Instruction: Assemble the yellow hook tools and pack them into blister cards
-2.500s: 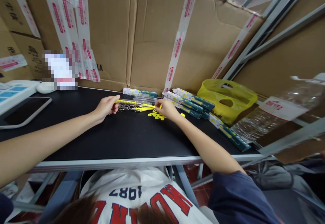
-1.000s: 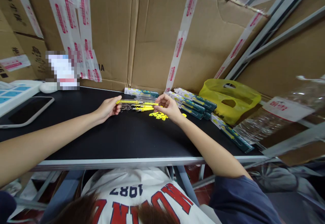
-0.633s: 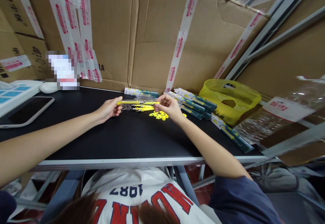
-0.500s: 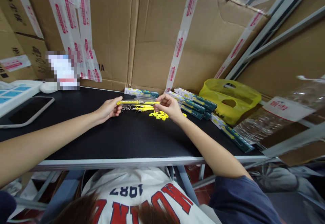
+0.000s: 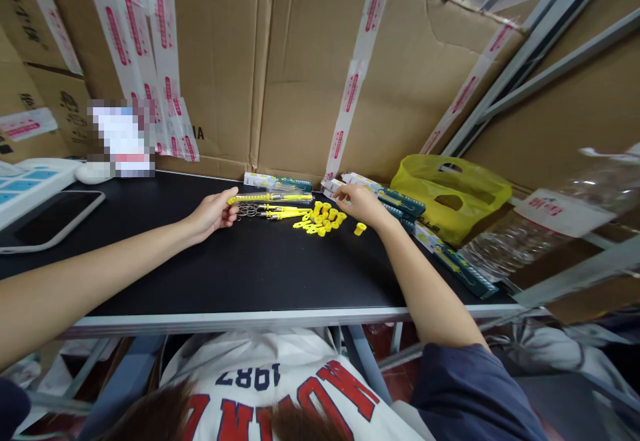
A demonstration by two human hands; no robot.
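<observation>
My left hand point(image 5: 215, 214) is closed on the left end of a slim yellow pen-like tool point(image 5: 260, 197) with a clear section toward its right end, held level above the table. Under and just beyond it lie more yellow-and-metal sticks point(image 5: 285, 212) with thin wire loops point(image 5: 247, 210). My right hand point(image 5: 363, 204) is over the stacked slim boxes point(image 5: 395, 202); its fingers are loosely bent near the boxes' white ends, with nothing visibly gripped, though the fingertips are partly hidden. Between the hands sits a pile of small yellow caps point(image 5: 323, 216), with one yellow cap point(image 5: 360, 229) apart.
Another slim box point(image 5: 277, 181) lies along the cardboard wall point(image 5: 300, 81). To the right are a single box point(image 5: 457, 264), a yellow plastic bag point(image 5: 450, 194) and a clear plastic bottle point(image 5: 530, 234). A phone point(image 5: 55, 221) lies on the black table point(image 5: 240, 274) at left.
My right hand has let go of the tool's right end and moved right to the stacked boxes, uncovering more yellow caps. My left hand still holds the tool in about the same place.
</observation>
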